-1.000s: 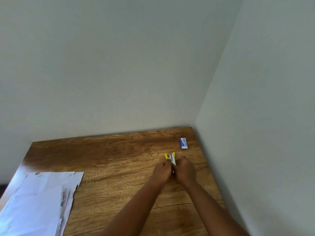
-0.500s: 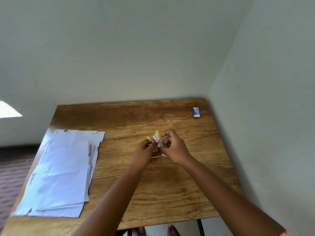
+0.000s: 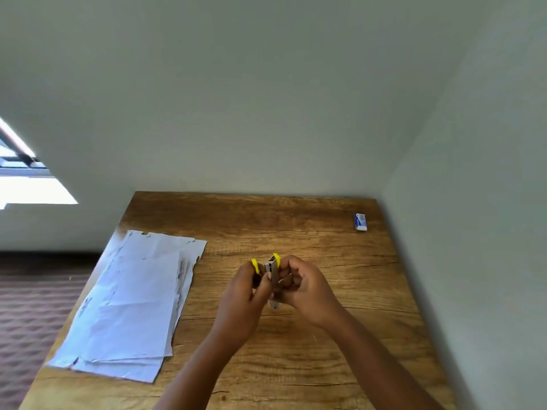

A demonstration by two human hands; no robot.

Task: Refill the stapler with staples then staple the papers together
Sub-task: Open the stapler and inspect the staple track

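Your left hand (image 3: 247,294) and right hand (image 3: 302,287) each grip the opened yellow stapler (image 3: 272,269) above the worktop (image 3: 296,232), papers (image 3: 133,300) along its left edge.

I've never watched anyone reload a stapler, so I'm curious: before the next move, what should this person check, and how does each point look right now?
1. Stapler opened up: ok, its yellow-tipped halves are spread apart.
2. Both hands on it: ok, left hand and right hand hold it above the table.
3. Staples seated in the metal channel: cannot tell, too small and partly hidden by fingers.
4. Spare staples within reach: cannot tell, the small blue and white box at the far right corner shows no readable label.
5. Papers ready: ok, they lie stacked at the table's left, though edges look uneven.
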